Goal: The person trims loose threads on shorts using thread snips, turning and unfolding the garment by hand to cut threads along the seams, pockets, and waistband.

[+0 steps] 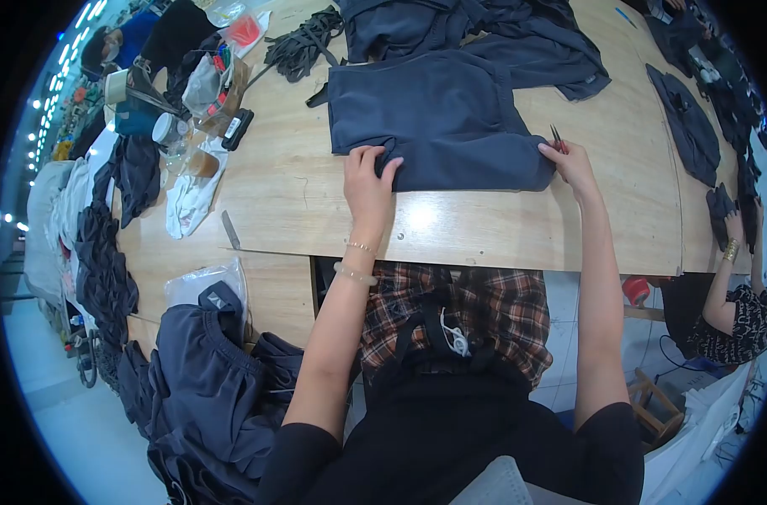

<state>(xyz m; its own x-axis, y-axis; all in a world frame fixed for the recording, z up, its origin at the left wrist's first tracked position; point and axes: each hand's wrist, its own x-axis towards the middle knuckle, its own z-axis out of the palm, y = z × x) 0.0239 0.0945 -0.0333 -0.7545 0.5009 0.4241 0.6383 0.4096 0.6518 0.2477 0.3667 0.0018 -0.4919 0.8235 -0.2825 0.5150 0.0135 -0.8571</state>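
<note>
"What's on that wooden table (451, 234)?"
"A dark garment (451, 118), laid across the frame's upper centre."
"And the hands?"
"The left hand (367, 181) touches its lower-left edge; whether it grips, I can't tell. The right hand (575, 167), at its right end, clasps red snips (558, 140)."

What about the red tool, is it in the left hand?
No, the right hand holds the red tool, while the left hand touches the dark garment.
</note>
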